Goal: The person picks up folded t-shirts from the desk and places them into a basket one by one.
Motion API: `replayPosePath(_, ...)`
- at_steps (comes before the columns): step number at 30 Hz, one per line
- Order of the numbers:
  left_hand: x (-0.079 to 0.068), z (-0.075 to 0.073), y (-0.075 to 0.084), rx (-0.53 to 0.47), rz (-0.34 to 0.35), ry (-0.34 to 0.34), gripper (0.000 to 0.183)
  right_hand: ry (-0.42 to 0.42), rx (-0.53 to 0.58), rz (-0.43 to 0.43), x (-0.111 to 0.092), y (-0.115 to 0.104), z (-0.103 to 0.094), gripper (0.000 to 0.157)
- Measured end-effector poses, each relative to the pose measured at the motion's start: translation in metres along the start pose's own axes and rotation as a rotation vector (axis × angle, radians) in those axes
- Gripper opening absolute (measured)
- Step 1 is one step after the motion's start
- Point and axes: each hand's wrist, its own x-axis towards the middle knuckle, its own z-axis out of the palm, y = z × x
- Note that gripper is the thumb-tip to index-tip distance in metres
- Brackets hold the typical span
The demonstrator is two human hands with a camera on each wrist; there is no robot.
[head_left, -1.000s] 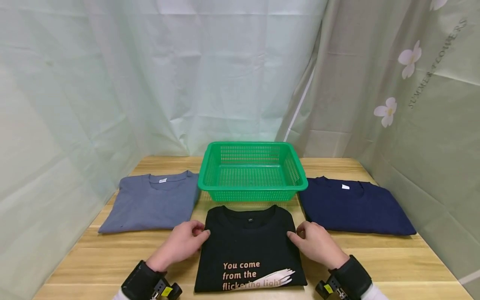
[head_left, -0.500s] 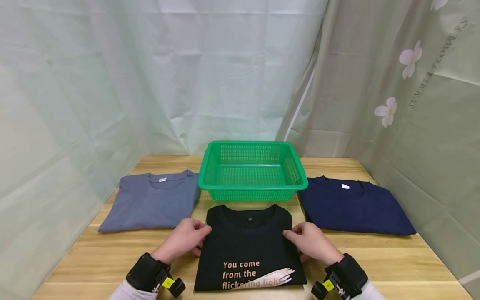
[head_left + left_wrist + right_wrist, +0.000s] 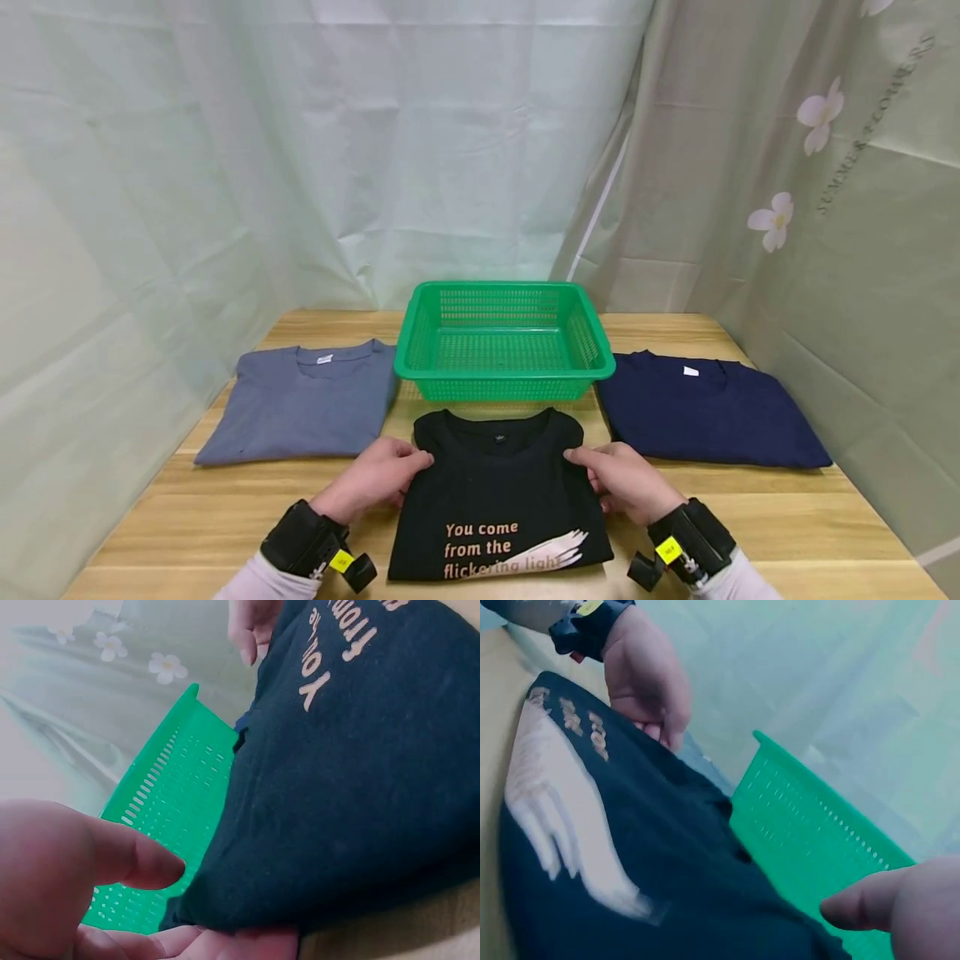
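A folded black T-shirt [image 3: 495,492] with printed lettering and a pale brush-stroke mark lies on the table in front of me. My left hand [image 3: 378,473] holds its left side edge, thumb on the upper side and fingers tucked underneath. In the left wrist view the thumb [image 3: 142,859] shows just above the cloth, with fingertips [image 3: 255,943] at the lower edge. On the opposite side, my right hand [image 3: 626,482] holds the right edge the same way. Its thumb [image 3: 862,904] reaches over the cloth in the right wrist view, where the other fingers are hidden.
Behind the shirt stands a green plastic basket [image 3: 504,390] with nothing in it. A folded grey-blue T-shirt [image 3: 307,408] lies at left, a folded navy T-shirt [image 3: 712,417] at right. Pale curtains [image 3: 450,150] hang around the wooden table [image 3: 187,517].
Both hands have slid slightly inward along the shirt's sides, thumbs now farther over the cloth and fingers under its edges. The shirt has barely moved.
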Motion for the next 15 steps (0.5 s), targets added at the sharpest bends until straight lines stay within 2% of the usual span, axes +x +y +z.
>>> replayPosePath(6,-0.001,-0.002,0.002,-0.052,0.008,-0.045,0.024,-0.004,-0.086,-0.074,-0.001,-0.006,0.002,0.034)
replayPosePath(8,-0.002,-0.002,0.003,-0.070,-0.003,-0.057,0.023,-0.045,-0.042,-0.087,0.000,-0.004,0.001,0.037)
replayPosePath(12,-0.001,-0.004,0.003,-0.128,-0.012,-0.100,0.022,-0.219,0.144,-0.057,0.003,0.002,-0.002,0.059)
replayPosePath(15,0.000,-0.005,0.002,-0.199,-0.010,-0.155,0.021,-0.299,0.240,-0.035,0.006,0.008,-0.005,0.058)
